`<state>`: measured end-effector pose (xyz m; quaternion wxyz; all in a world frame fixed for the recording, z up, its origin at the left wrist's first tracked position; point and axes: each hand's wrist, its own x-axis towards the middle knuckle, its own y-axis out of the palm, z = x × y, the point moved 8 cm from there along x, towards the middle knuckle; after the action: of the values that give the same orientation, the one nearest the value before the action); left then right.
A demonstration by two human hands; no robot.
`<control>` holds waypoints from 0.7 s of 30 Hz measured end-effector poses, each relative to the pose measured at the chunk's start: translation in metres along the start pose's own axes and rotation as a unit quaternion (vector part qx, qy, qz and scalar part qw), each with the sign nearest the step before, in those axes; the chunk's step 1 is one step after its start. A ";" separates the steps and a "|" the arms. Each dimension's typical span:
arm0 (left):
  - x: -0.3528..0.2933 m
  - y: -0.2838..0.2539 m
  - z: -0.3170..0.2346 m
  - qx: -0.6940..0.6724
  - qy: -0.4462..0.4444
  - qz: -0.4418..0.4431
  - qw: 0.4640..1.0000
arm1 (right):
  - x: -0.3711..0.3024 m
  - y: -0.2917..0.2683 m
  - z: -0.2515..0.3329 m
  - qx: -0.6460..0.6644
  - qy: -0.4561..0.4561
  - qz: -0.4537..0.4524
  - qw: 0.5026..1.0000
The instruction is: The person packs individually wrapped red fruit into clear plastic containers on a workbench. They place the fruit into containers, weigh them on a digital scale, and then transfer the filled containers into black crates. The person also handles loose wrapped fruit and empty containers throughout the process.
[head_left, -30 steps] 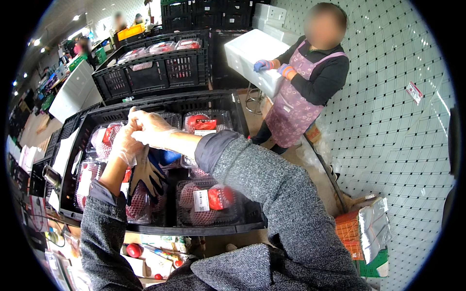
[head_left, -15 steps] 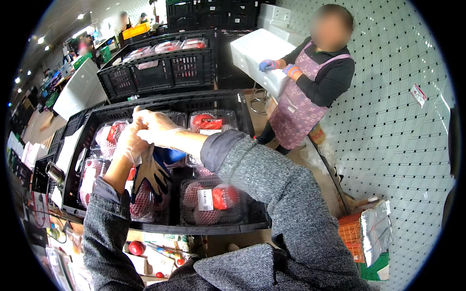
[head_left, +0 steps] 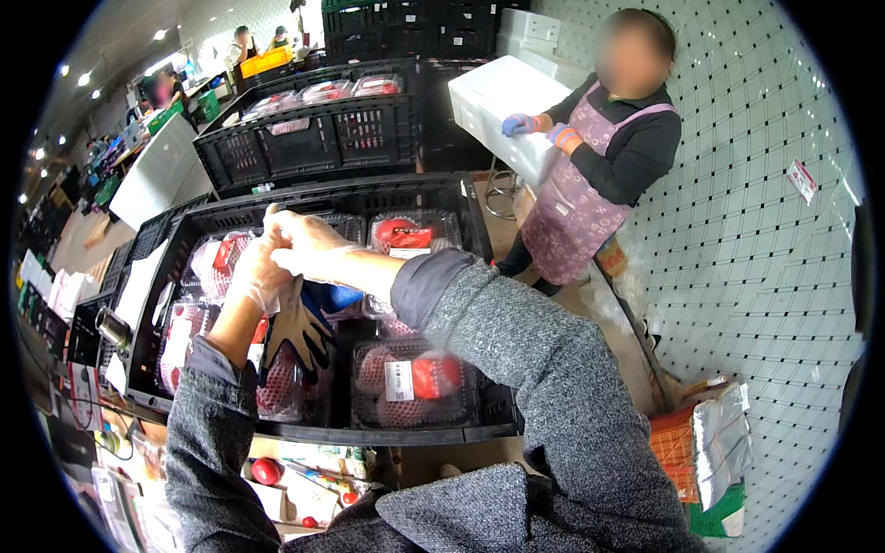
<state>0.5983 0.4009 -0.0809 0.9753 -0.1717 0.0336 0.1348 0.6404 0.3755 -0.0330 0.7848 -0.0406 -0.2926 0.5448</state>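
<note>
My left hand [head_left: 259, 267] and my right hand [head_left: 309, 241], both in thin clear plastic gloves, meet above a black crate [head_left: 304, 431]. Their fingers are closed and pressed together; what lies between them is hidden. Just below the hands are work gloves [head_left: 300, 327], beige and dark blue with a brighter blue part. Whether they hang from the hands or rest on the packs I cannot tell. Clear plastic packs of red fruit in pink foam nets fill much of the crate, including a front pack [head_left: 410, 382] and a back pack [head_left: 410, 235].
Behind stands another black crate [head_left: 309, 138] with fruit packs. A person in a purple apron [head_left: 576, 221] at the right holds a white foam box [head_left: 502, 111]. A metal cylinder [head_left: 112, 327] is at the left. Loose red fruit [head_left: 265, 471] lies below the crate; an orange box [head_left: 676, 452] is lower right.
The whole view has shifted slightly, so things sit a little farther right. My hands stay together over the crate with nearly the same pose.
</note>
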 end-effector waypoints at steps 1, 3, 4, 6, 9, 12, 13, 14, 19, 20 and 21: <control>0.004 0.009 -0.002 0.009 -0.007 -0.003 1.000 | -0.001 -0.001 0.004 -0.011 -0.010 -0.013 1.000; 0.009 0.019 -0.002 0.026 -0.020 -0.007 0.999 | -0.001 -0.002 0.008 -0.006 -0.012 0.001 1.000; 0.008 0.023 -0.005 0.034 -0.007 0.018 0.999 | 0.000 -0.003 0.008 -0.008 -0.005 0.011 1.000; 0.005 0.014 -0.006 0.013 0.006 0.015 1.000 | 0.000 -0.007 0.010 -0.012 -0.005 0.008 1.000; 0.006 0.007 -0.006 -0.013 0.022 -0.007 1.000 | -0.001 -0.011 0.009 -0.025 0.007 -0.001 1.000; 0.007 0.012 -0.004 -0.007 0.002 -0.049 0.999 | 0.000 -0.005 0.009 0.008 0.004 0.002 1.000; 0.008 0.011 -0.004 -0.009 -0.003 -0.037 0.999 | 0.000 -0.006 0.006 0.005 0.000 -0.012 1.000; 0.008 0.010 -0.003 -0.011 -0.008 -0.024 1.000 | 0.000 -0.006 0.004 0.001 -0.005 -0.027 1.000; 0.003 0.003 0.001 -0.053 -0.002 -0.001 0.999 | 0.000 -0.006 0.009 -0.013 0.005 0.030 0.999; 0.005 0.012 -0.002 -0.045 -0.010 -0.029 0.999 | -0.001 -0.007 0.012 -0.016 0.009 0.040 0.999; 0.005 0.011 0.000 -0.037 -0.018 -0.057 0.998 | -0.001 -0.007 0.014 -0.019 0.014 0.049 0.999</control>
<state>0.6002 0.4115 -0.0851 0.9749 -0.2066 0.0010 0.0830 0.6388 0.3680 -0.0192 0.7603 -0.0768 -0.2898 0.5762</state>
